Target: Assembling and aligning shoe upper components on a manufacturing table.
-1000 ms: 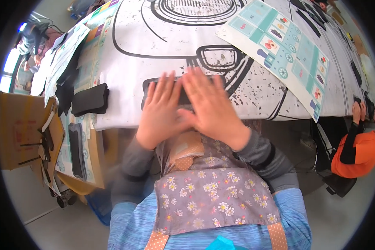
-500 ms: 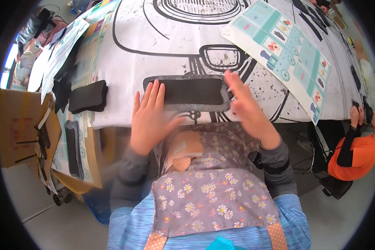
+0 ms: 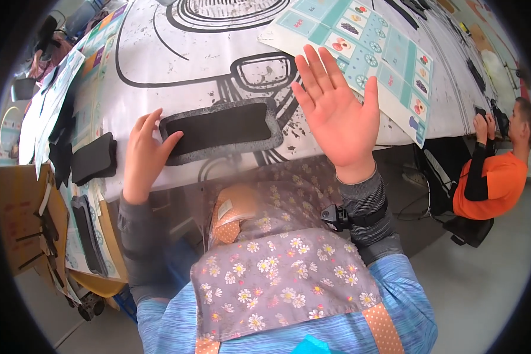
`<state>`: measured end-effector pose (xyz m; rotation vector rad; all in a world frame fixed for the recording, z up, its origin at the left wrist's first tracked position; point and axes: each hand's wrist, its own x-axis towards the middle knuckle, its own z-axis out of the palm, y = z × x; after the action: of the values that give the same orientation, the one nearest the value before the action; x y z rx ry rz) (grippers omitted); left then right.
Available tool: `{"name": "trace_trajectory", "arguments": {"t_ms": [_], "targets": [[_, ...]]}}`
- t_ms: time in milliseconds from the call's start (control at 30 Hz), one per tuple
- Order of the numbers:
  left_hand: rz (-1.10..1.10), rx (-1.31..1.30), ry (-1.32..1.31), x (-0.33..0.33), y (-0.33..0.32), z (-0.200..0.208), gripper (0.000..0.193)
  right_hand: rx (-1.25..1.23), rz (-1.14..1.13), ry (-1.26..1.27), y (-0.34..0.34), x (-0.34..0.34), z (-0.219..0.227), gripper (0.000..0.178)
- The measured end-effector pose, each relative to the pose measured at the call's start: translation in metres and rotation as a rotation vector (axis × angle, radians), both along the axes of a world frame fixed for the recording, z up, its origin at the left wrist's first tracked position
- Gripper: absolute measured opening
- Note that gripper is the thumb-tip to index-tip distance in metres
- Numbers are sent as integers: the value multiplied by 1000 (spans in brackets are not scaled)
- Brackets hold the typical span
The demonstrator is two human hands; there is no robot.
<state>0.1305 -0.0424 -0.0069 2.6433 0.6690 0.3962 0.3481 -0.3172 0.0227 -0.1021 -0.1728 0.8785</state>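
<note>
A flat rectangular piece (image 3: 224, 128) with a smooth black centre and a speckled grey border lies on the table near its front edge. My left hand (image 3: 146, 152) is at its left end. The thumb reaches over the end onto the black centre, and the fingers are apart along the outer side. Whether the fingertips go under the rim I cannot tell. My right hand (image 3: 344, 124) is raised off to the right of the piece, palm showing and fingers spread, with nothing in it.
Black pieces are stacked (image 3: 94, 159) at the table's left corner. Lower left, another grey-edged piece (image 3: 88, 233) lies beside a cardboard box (image 3: 23, 206). A printed sheet (image 3: 389, 88) lies at the right. A co-worker in orange (image 3: 494, 177) sits far right.
My right hand has lifted from the piece's right end and turned its palm into view. My left hand has shifted from the black surface to the left end. The whole view has swung.
</note>
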Motion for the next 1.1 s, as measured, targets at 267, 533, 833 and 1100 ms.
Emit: {"name": "trace_trajectory", "arguments": {"t_ms": [267,533,833,1100], "targets": [[19,-218,224,26,24,20,34,-146,-26,-11,8,-6,-3,75],[-28,-317,259,29,48,18,18,-273,-39,-41,-2,1,-19,68],[-20,-321,270,20,33,37,12,-486,-97,-481,12,-4,-43,53],[-132,-170,-47,9,28,29,13,-1092,-251,-1412,40,6,-32,49]]}}
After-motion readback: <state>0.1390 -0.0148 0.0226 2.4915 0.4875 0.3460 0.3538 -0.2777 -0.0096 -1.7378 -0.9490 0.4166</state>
